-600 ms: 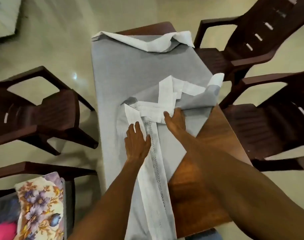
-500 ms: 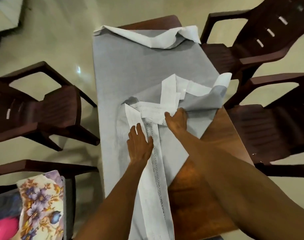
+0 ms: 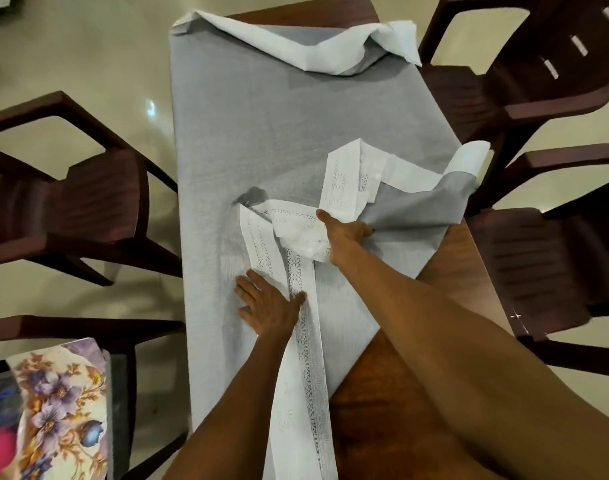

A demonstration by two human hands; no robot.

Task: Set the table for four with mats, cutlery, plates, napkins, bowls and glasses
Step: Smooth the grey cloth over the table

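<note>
On the bench (image 3: 417, 393) the grey cloth (image 3: 261, 140) is only half spread. Left hand (image 3: 268, 306) presses it flat, fingers straight; right hand (image 3: 348, 237) grips the bunched lace edge (image 3: 296, 233). Next, I'd guess: pull that corner over the bare wood.

Grey tablecloth (image 3: 261, 133) – white lace-edged border, spread over table's left part, right near corner folded back, bunched.

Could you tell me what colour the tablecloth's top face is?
The cloth tablecloth is plain grey on top, shown clearly in the head view.
</note>
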